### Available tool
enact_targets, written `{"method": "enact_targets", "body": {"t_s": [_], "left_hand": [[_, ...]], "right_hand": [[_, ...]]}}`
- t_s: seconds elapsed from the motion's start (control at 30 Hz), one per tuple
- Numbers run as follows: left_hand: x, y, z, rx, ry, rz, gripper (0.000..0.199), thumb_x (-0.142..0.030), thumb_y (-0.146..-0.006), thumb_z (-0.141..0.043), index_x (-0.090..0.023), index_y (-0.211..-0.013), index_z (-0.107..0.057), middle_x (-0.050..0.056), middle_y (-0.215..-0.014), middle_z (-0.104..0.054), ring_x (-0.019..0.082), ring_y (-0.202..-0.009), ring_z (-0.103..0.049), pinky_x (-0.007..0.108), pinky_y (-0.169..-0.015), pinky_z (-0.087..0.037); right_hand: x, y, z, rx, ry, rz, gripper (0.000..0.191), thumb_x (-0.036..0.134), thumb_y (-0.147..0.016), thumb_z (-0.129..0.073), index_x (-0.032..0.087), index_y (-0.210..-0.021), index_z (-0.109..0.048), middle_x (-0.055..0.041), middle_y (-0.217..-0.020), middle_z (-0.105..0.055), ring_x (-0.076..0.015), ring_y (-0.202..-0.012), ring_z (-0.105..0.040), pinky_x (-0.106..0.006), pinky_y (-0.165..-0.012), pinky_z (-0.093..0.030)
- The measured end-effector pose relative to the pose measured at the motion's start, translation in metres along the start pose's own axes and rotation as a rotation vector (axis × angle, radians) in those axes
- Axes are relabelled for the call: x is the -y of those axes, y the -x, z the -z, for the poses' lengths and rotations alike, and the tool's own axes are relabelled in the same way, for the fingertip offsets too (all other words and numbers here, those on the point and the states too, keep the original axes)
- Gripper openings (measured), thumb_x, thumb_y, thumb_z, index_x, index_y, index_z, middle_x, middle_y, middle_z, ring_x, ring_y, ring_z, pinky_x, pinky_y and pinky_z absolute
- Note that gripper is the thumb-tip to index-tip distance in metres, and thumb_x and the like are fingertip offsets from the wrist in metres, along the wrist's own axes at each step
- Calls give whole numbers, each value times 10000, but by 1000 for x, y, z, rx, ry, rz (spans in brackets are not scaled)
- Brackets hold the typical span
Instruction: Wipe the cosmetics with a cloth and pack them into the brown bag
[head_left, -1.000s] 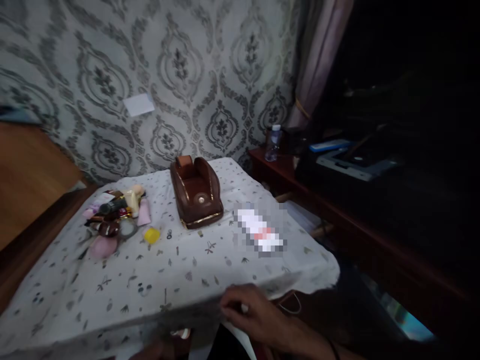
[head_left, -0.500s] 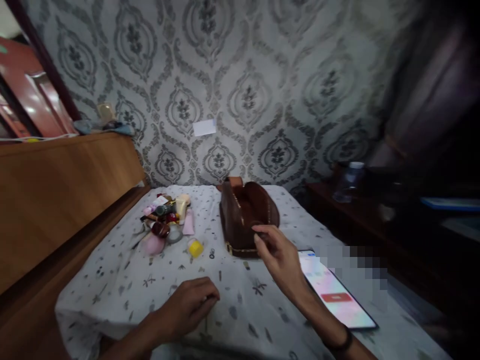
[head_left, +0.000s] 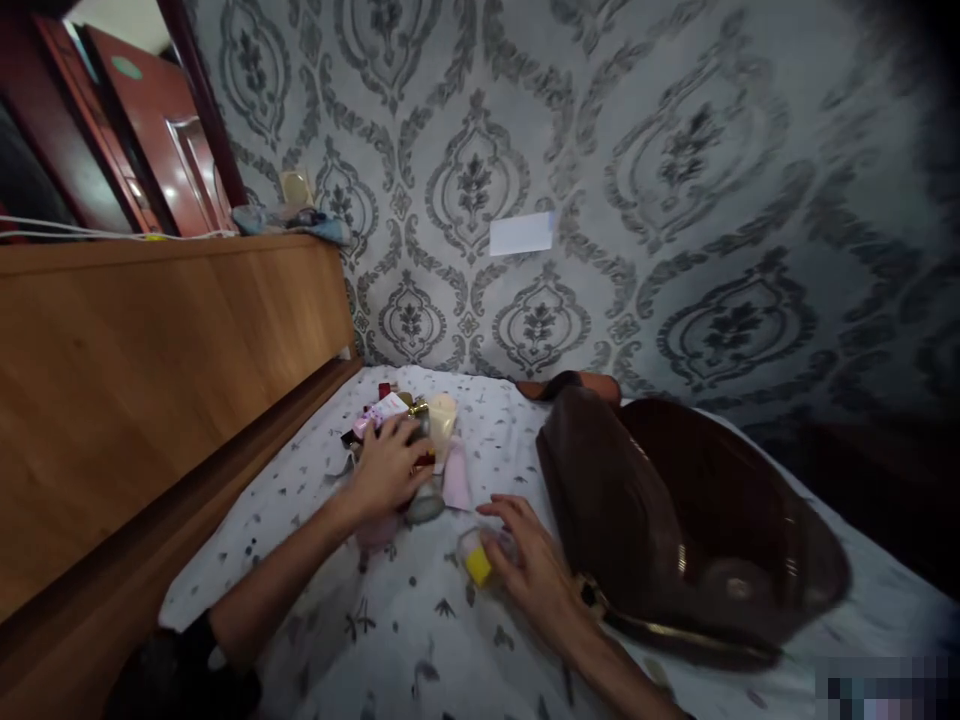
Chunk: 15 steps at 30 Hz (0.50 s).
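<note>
My left hand (head_left: 388, 468) reaches over a pile of cosmetics with its fingers spread, hiding part of them. Around it show a cream-coloured tube (head_left: 442, 425), a pale pink tube (head_left: 456, 475), a white and pink packet (head_left: 384, 410) and a round greyish container (head_left: 425, 503). A blurred pink rounded item (head_left: 377, 532) lies under my left wrist. My right hand (head_left: 534, 568) is open, its thumb beside a small yellow and clear container (head_left: 475, 560); whether they touch, I cannot tell. To its right, a dark brown bag (head_left: 622, 500) gapes, its zipper edge facing me.
A patterned white sheet (head_left: 300, 540) covers the bed. Along the left runs a wooden headboard (head_left: 187, 330), with cloth (head_left: 292, 222) on top. Patterned wallpaper (head_left: 570, 170) rises behind, bearing a white card (head_left: 521, 233).
My view has turned left and come closer. My left hand has moved forward onto the cosmetics pile and spread its fingers. My right hand has left the bag's front for the yellow container.
</note>
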<state>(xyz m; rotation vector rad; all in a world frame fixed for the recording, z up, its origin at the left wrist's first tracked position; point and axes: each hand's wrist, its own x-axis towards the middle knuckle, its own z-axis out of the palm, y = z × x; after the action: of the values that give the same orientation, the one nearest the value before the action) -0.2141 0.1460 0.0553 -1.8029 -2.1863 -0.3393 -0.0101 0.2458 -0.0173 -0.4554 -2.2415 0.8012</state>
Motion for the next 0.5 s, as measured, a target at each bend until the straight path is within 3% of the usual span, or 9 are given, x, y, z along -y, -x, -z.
{"method": "enact_targets", "body": {"t_s": [0.1,0.17,0.23,0.4,0.5], "left_hand": [[41,-27,-6,211,3,116,450,-500,-845,-667,-344,-1266,-634,116,-1542,-395,456,-1433,-249,784,-1030,-235],[66,-46,-14,352,52,144,503,-611,-793,-682,-396,-1246,-646,83,-1602,-309,470,-1465,-178,805,-1031,-197],[88,-63,-24,414,107,157,506,-682,-761,-670,-420,-1195,-678,39,-1618,-288,462,-1475,-172,773,-1063,-199],[131,-95,-50,312,169,48,445,-574,-838,-650,-375,-1236,-671,31,-1512,-472,344,-1401,-396,534,-1125,-328],[144,-109,-68,255,129,23,338,-516,-885,-615,-334,-1150,-718,51,-1450,-542,320,-1357,-453,542,-1136,-295]], "right_hand": [[-10,-16,-19,-23,-32,-11,276,267,-886,-478,190,-1077,-663,-126,-1164,-626,-240,-1102,-639,-383,-916,-564],[-18,-18,-29,-63,-46,-17,263,261,-896,-477,200,-1069,-665,-120,-1169,-630,-233,-1109,-639,-368,-919,-563],[-27,-16,-34,-87,-62,-39,249,265,-914,-475,217,-1061,-671,-110,-1171,-638,-227,-1108,-645,-359,-918,-567],[-41,-11,-33,-86,-125,-93,229,284,-939,-500,264,-1089,-672,-89,-1201,-651,-221,-1115,-661,-336,-893,-586],[-42,-11,-32,-104,-150,-79,233,276,-934,-520,279,-1117,-666,-83,-1203,-662,-220,-1116,-666,-330,-905,-586]]}}
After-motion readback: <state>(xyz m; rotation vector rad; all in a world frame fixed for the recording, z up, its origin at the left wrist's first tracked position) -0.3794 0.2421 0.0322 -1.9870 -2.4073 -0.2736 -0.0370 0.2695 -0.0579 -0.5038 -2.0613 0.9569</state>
